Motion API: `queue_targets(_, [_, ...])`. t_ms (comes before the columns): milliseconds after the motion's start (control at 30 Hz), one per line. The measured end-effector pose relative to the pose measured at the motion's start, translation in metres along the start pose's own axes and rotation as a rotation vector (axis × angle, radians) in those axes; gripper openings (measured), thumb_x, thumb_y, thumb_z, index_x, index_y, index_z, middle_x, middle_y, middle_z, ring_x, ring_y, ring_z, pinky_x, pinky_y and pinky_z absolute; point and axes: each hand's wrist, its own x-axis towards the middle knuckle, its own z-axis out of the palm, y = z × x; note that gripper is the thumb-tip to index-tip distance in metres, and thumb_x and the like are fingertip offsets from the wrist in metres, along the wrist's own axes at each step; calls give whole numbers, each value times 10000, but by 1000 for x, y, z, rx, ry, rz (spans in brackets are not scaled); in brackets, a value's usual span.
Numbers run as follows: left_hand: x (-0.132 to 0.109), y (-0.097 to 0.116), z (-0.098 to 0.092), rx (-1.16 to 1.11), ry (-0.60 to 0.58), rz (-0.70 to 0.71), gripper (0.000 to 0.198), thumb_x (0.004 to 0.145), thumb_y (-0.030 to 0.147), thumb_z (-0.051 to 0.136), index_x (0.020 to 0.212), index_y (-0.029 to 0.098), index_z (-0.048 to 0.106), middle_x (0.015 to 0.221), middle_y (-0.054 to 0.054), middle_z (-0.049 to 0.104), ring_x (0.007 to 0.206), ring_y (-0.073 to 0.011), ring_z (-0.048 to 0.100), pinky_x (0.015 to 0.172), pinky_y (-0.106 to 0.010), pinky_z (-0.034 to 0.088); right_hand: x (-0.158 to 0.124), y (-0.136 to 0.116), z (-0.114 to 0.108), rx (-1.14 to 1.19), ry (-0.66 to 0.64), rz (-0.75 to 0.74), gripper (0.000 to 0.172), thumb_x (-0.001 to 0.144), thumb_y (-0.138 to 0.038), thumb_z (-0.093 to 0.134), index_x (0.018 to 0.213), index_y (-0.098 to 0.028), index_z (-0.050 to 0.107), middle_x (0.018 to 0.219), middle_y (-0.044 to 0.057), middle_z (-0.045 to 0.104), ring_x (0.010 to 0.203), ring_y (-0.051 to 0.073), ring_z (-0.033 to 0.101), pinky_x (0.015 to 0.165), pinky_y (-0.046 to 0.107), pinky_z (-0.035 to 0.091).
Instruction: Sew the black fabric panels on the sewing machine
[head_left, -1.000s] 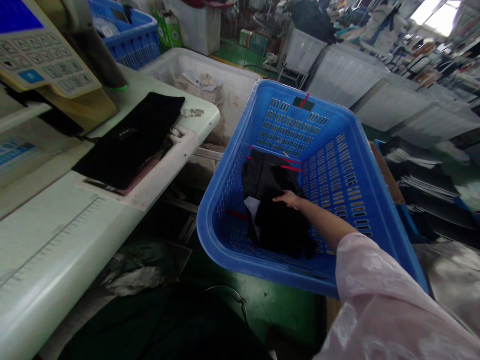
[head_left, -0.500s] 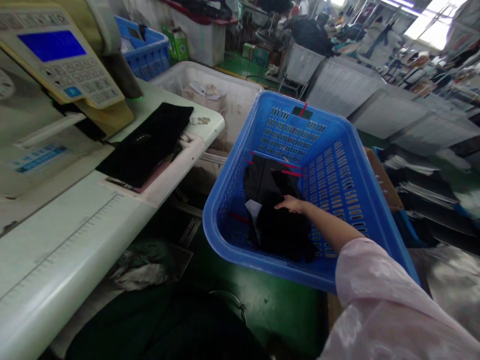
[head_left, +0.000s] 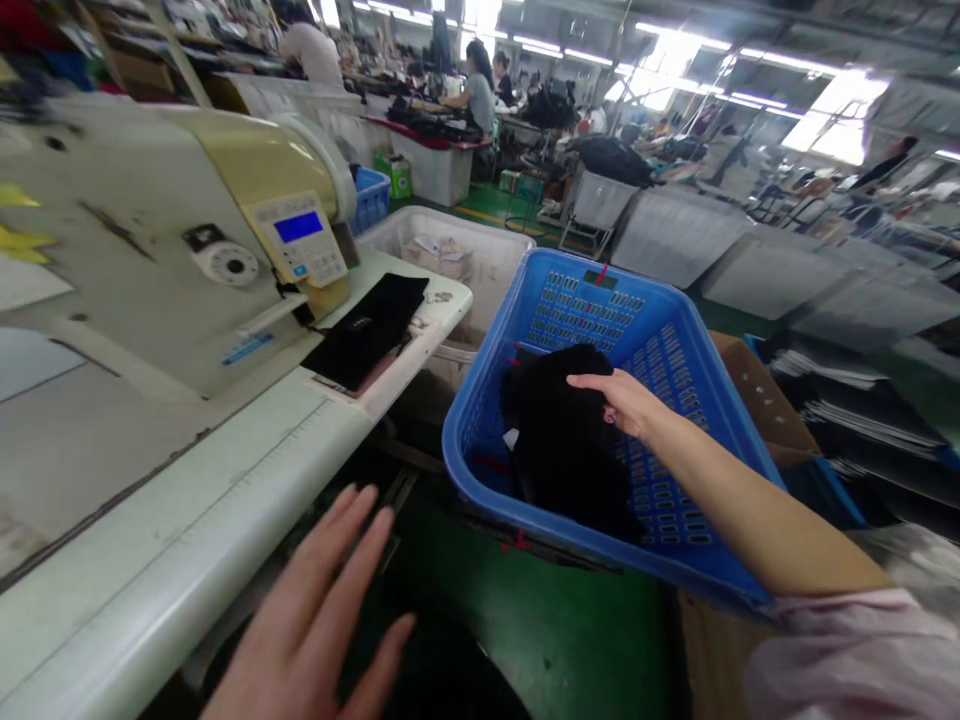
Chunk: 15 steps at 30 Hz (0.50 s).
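In the head view my right hand (head_left: 626, 400) reaches into a blue plastic basket (head_left: 720, 555) and pinches the upper edge of a black fabric piece (head_left: 566, 440). The cloth hangs from my fingers, its lower part still inside the basket. A small white patch shows at its left side. My left hand (head_left: 322, 610) is empty, fingers spread, in front of the sewing machine table's edge. On the table (head_left: 300, 480) lies a flat black fabric piece (head_left: 371, 330) with a small pale label.
A sewing machine (head_left: 172, 240) with a control panel (head_left: 300, 235) stands at the left. Behind the basket is a white bin (head_left: 487, 235) with beige cloth. Stacked dark pieces (head_left: 870, 410) and a cardboard box (head_left: 765, 400) are at the right. Other people sit farther back.
My right hand has lifted the black fabric piece higher in the basket. My left hand has come into view at the lower left. The view has tilted up, showing more of the machine and room.
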Motion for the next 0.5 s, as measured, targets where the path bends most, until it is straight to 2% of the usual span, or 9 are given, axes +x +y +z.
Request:
queue_targets(67, [30,22,11,-120,-53,-6,795,889,397,616,1566,232,232,1602,-111,296,1434,-343,351,1176,-481,332,-28,-21,14,67,12,-98,318,727,-353,774,735,-215,488,507,-78,446,375,51,278,351,211,159])
queue_targets(133, [63,45,24,-261,-30,9,880,851,392,682,1572,203,215,1625,-112,235,1486,-353,234,1214,-484,251,-56,-39,30,121,-8,-183,339,664,-374,796,733,-216,504,528,-67,472,387,59,310,357,210,158])
queue_targets(233, [98,67,37,-442,97,-60,1023,730,385,815,1558,166,256,1638,-126,169,1508,-384,116,1243,-522,85,-95,-56,56,194,-88,-263,338,613,-375,812,784,-207,574,624,-33,562,455,90,441,373,199,190])
queue_targets(300, [107,71,36,-559,185,-141,989,716,325,828,1540,168,305,1635,-122,188,1507,-379,127,1242,-515,64,-115,-63,69,216,-171,-297,346,621,-379,820,840,-208,613,688,-20,598,505,101,489,387,193,204])
queue_targets(333, [107,70,33,-637,227,-188,932,727,282,813,1524,176,341,1620,-118,245,1498,-368,175,1241,-498,93,-124,-66,73,215,-231,-329,345,642,-400,819,851,-209,622,699,-19,598,514,97,486,394,192,200])
queue_targets(400, [103,65,21,-858,292,-325,772,734,197,771,1443,194,465,1496,-108,468,1421,-345,358,1208,-453,230,-136,-72,79,170,-404,-436,352,722,-500,779,832,-201,630,679,-16,580,509,87,451,405,201,181])
queue_targets(467, [93,56,6,-1156,296,-535,557,715,163,743,1256,180,612,1203,-87,672,1233,-331,554,1095,-425,398,-144,-80,83,75,-564,-561,445,811,-631,665,806,-186,647,656,-1,572,492,84,404,412,224,175])
queue_targets(500, [88,52,-1,-1311,285,-659,452,701,165,738,1144,167,652,1056,-73,707,1126,-324,614,1020,-416,459,-145,-84,84,23,-601,-611,501,836,-675,610,794,-178,658,664,11,582,484,81,381,417,235,183])
